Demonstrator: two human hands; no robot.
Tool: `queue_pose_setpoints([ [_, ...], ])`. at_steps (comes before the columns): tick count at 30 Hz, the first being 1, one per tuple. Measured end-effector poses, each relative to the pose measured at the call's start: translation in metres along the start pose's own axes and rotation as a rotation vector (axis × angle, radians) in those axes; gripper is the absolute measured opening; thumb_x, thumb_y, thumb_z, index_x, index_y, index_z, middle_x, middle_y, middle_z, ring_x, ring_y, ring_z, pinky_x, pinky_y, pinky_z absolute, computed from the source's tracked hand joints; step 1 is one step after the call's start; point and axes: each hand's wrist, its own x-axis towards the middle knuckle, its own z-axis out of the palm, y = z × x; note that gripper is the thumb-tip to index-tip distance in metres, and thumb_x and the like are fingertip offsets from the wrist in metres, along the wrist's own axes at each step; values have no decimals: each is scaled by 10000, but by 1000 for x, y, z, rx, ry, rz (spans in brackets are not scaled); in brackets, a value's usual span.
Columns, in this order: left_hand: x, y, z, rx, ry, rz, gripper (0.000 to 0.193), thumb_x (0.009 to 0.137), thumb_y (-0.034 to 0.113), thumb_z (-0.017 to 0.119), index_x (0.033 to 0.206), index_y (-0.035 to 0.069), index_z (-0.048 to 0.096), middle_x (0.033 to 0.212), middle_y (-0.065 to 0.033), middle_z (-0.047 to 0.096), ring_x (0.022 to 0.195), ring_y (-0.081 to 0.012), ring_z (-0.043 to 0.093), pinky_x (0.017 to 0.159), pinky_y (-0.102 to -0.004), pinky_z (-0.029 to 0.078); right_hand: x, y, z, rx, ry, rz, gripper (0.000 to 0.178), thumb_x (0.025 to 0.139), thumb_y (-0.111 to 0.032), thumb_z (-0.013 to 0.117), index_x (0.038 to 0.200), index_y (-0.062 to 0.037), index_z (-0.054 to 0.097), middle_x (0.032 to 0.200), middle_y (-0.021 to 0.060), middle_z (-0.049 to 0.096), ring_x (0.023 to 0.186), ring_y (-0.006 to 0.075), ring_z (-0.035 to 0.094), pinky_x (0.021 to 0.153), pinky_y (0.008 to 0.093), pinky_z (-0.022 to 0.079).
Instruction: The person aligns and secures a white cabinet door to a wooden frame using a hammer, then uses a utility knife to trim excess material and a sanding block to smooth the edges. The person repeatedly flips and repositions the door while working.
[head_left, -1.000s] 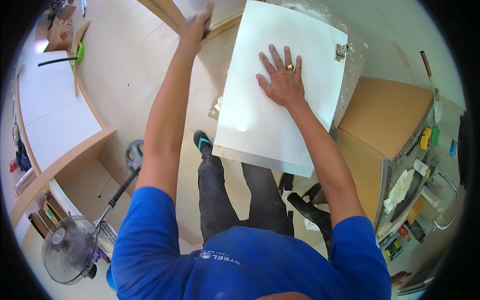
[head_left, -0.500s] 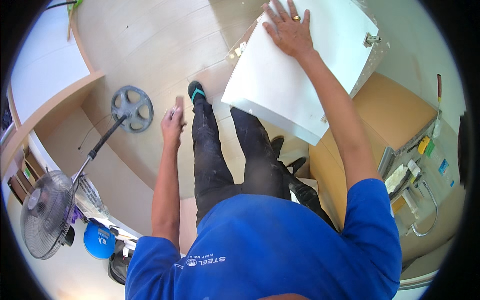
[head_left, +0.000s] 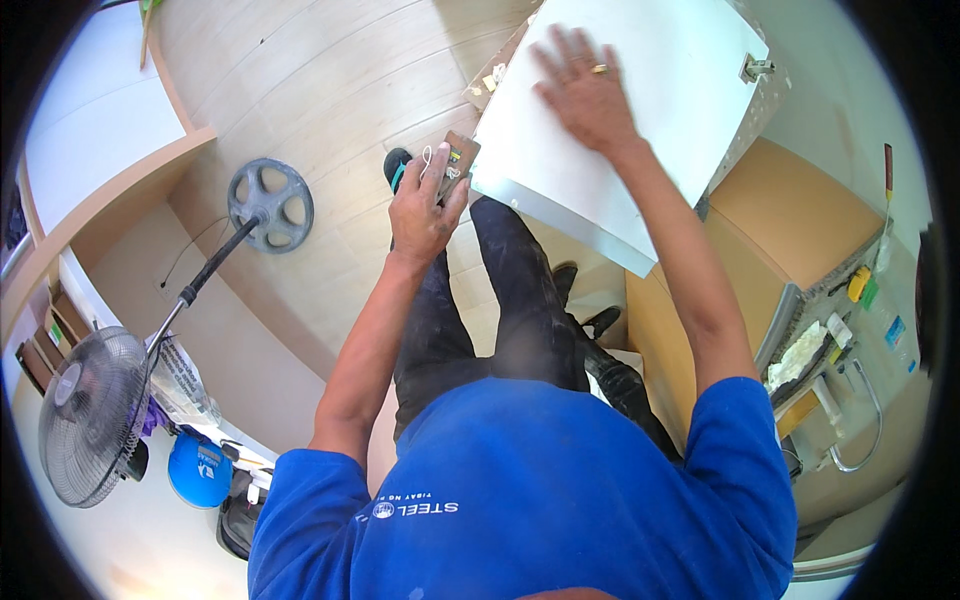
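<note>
My left hand [head_left: 425, 205] is closed round a small brown block [head_left: 461, 152] with white and yellow bits on its face and a thin white loop beside it. The block is at the near left corner of a white cabinet door [head_left: 640, 150], a flat panel with a metal hinge [head_left: 756, 67] by its right edge. My right hand [head_left: 590, 98], slightly blurred, is over the door's white face with its fingers spread and nothing in them. A ring is on one of its fingers.
On the left stand a fan [head_left: 92, 415] with a round grey base [head_left: 270, 205] and a curved wooden counter edge [head_left: 110, 205]. A tan cabinet [head_left: 700, 290] is at the right, by a counter with a tap [head_left: 870, 440] and tools. Another person's dark shoe [head_left: 603, 320] shows near my legs.
My left hand has moved right and forward with the block, up to the door's corner. My right hand has shifted slightly down and right over the door.
</note>
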Motion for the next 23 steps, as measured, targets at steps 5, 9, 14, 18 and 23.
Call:
queue_pose_setpoints([
  [5, 14, 3, 5, -1, -72, 3, 584, 864, 191, 809, 1408, 69, 637, 1135, -208, 655, 947, -341, 704, 784, -399, 590, -1, 80, 25, 3, 233, 262, 655, 1054, -680, 299, 1644, -395, 305, 1754, -39, 175, 1617, 272, 142, 1275, 640, 78],
  [9, 41, 4, 24, 31, -41, 40, 581, 863, 183, 809, 1405, 53, 645, 1089, -186, 639, 889, -318, 685, 765, -394, 581, -1, 77, 22, -52, 137, 311, 664, 1043, -709, 265, 1639, -419, 302, 1751, -65, 178, 1619, 248, 130, 1285, 626, 64],
  [14, 55, 10, 30, -55, 65, 132, 548, 873, 179, 802, 1383, 36, 663, 1050, -178, 626, 857, -307, 671, 741, -392, 570, -4, 68, 1, -47, 58, 313, 617, 1084, -615, 302, 1648, -366, 309, 1746, -19, 213, 1611, 306, 160, 1279, 638, 99],
  [18, 133, 29, 71, -43, 62, 116, 525, 877, 179, 789, 1367, 28, 671, 1043, -167, 632, 836, -310, 669, 742, -377, 559, -2, 66, -12, -28, -64, 330, 629, 1077, -634, 283, 1646, -367, 314, 1752, -26, 185, 1617, 305, 128, 1282, 640, 75],
  [23, 277, 70, 124, -40, 74, 119, 567, 877, 290, 792, 1398, 105, 668, 1141, -196, 646, 985, -340, 698, 853, -421, 563, 6, 79, -23, 73, -101, 340, 656, 1065, -661, 287, 1654, -373, 288, 1761, -37, 140, 1620, 310, 102, 1285, 630, 60],
])
